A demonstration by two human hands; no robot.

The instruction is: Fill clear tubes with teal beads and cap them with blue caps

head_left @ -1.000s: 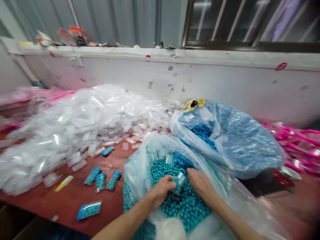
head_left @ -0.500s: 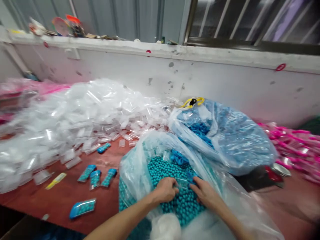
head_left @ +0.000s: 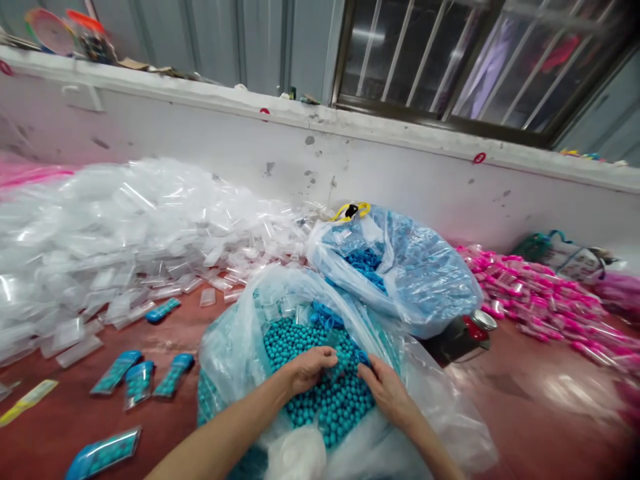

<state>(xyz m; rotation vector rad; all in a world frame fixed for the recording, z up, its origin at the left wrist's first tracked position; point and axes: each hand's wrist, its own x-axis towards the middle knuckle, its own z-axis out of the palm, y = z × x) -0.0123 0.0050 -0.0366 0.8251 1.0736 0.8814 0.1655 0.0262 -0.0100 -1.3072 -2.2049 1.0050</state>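
Over the open plastic bag point(head_left: 227, 353) of turquoise beads point(head_left: 325, 417), my hands work close together. My left hand point(head_left: 311, 369) is closed, its fingertips pinching a small clear plastic container point(head_left: 336, 373), hard to make out against the beads. A dark blue cap point(head_left: 363, 361) sits between the thumb and fingers of my right hand point(head_left: 385, 388), just right of the container. Several more blue caps point(head_left: 327, 316) and clear containers point(head_left: 285, 308) lie on the beads at the bag's far side.
Filled containers with blue caps point(head_left: 139, 381) lie on the red table point(head_left: 215, 460) at left. Behind them rises a heap of clear containers point(head_left: 115, 227). A blue bag point(head_left: 430, 273) of caps stands behind the bead bag. Pink items point(head_left: 540, 293) are piled at right.
The camera view has turned to the right, so things sit further left. My hands stay over the beads, still holding the container and the cap.
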